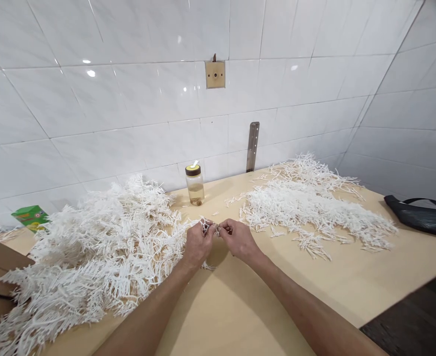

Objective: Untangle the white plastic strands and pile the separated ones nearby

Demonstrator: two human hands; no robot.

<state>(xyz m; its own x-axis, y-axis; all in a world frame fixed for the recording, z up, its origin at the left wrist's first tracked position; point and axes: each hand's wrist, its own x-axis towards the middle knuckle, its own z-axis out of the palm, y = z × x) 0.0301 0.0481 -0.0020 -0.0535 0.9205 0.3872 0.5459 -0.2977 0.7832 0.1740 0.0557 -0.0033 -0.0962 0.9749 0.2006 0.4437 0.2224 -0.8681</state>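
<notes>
My left hand is closed round a white branching sprig, its pale strands poking out above and beside the fingers. Thumb and forefinger of my right hand pinch together at the tips, touching a small bit of the sprig close to my left thumb. What exactly lies between those right fingertips is mostly covered. A large heap of white branching strands spreads left of my left hand and reaches close to it. Beyond my right hand lies a flatter pile of similar white sprigs.
A clear jar with a dark lid and yellowish liquid stands behind my hands. A perforated metal strip leans on the tiled wall. A green box sits far left; a black bag lies at the right of the wooden table.
</notes>
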